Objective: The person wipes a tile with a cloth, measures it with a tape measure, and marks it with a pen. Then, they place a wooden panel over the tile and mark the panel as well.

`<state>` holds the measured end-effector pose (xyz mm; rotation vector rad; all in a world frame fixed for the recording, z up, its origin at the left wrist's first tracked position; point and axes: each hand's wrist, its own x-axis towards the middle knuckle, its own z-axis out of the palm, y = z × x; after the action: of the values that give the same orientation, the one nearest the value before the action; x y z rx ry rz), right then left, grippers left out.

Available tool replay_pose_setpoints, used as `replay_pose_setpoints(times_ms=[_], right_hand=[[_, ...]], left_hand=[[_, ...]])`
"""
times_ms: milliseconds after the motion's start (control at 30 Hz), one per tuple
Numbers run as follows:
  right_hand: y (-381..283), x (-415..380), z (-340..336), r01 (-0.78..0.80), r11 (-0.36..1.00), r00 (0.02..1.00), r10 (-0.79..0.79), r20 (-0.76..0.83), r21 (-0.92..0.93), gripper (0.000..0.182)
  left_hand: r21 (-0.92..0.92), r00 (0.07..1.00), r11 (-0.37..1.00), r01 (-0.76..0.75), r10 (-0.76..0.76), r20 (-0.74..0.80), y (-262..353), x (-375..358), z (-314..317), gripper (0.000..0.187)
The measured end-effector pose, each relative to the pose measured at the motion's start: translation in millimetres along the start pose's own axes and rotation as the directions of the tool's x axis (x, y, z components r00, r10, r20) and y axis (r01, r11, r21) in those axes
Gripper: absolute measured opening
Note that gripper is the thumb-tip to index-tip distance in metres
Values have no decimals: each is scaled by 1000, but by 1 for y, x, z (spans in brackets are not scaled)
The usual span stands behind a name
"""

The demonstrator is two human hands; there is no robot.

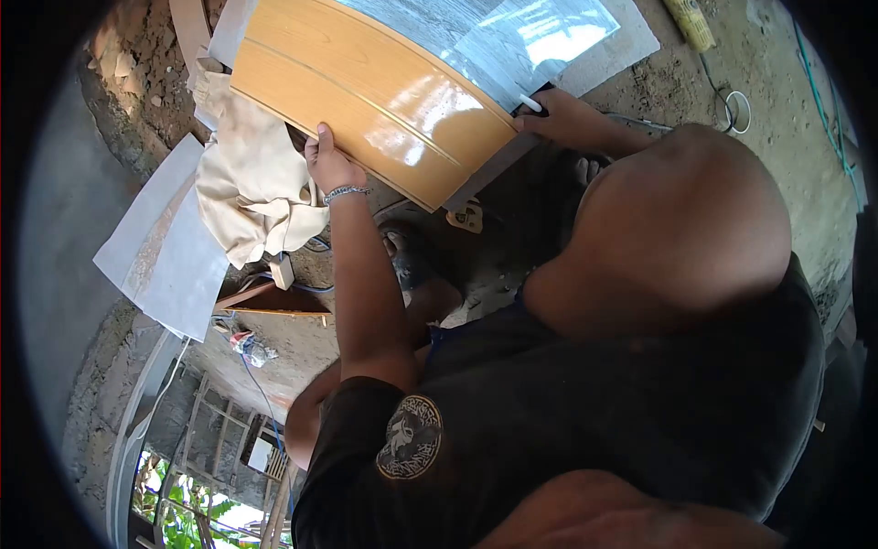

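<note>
My left hand point(333, 166), with a chain bracelet at the wrist, grips the near edge of a glossy tan wood-grain panel point(366, 91). Its thumb lies on the top face and the fingers go underneath, out of sight. At the panel's right end, my right hand point(560, 119) is closed around a dark tool with a white stick-like tip point(530, 103); what kind it is I cannot make out. A shiny grey wood-grain sheet point(476, 37) lies just beyond the tan panel, reflecting light.
Crumpled cream cloth point(251, 169) and pale flat sheets point(174, 247) lie to the left. A small wooden block point(282, 272) and a blue cord are near my foot. Farther right are a yellow tube-like object point(689, 23), a white ring point(737, 111) and a green cord point(814, 82).
</note>
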<state>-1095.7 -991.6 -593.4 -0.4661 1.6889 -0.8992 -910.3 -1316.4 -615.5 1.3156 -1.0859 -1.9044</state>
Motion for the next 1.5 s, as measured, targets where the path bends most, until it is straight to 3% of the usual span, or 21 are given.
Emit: replay_pose_setpoints(times_ms=[200, 267, 300, 400, 467, 700, 1200, 1300, 1500], right_hand=[[10, 7, 2, 67, 991, 997, -69, -21, -113, 33], [10, 10, 2, -3, 999, 1000, 2, -13, -43, 35], [5, 12, 2, 32, 996, 999, -31, 22, -79, 35], [-8, 7, -2, -51, 996, 996, 56, 63, -71, 37], [-13, 3, -1, -82, 995, 997, 83, 9, -53, 37], [-2, 8, -2, -21, 996, 999, 24, 33, -89, 38], [-11, 5, -5, -43, 978, 999, 47, 18, -205, 40], [1, 8, -1, -16, 994, 1000, 18, 19, -108, 38], [5, 9, -2, -22, 990, 1000, 23, 6, -141, 37]], left_hand=[[13, 999, 999, -45, 45, -11, 0, -3, 6, 15], [4, 997, 999, -52, 52, -55, -8, 5, -2, 15], [0, 995, 998, -70, 70, -67, -6, 3, -1, 14], [-64, 992, 993, -104, 99, -78, -10, 6, -2, 14], [-47, 994, 996, -77, 73, -77, -13, 7, -3, 14], [-41, 994, 997, -67, 64, -86, -10, 3, 1, 15], [-48, 990, 994, -102, 96, -102, -9, -6, 6, 13], [-25, 984, 992, -127, 123, -128, -12, 2, 5, 15], [-48, 985, 984, -169, 167, -34, -11, 1, 3, 16]])
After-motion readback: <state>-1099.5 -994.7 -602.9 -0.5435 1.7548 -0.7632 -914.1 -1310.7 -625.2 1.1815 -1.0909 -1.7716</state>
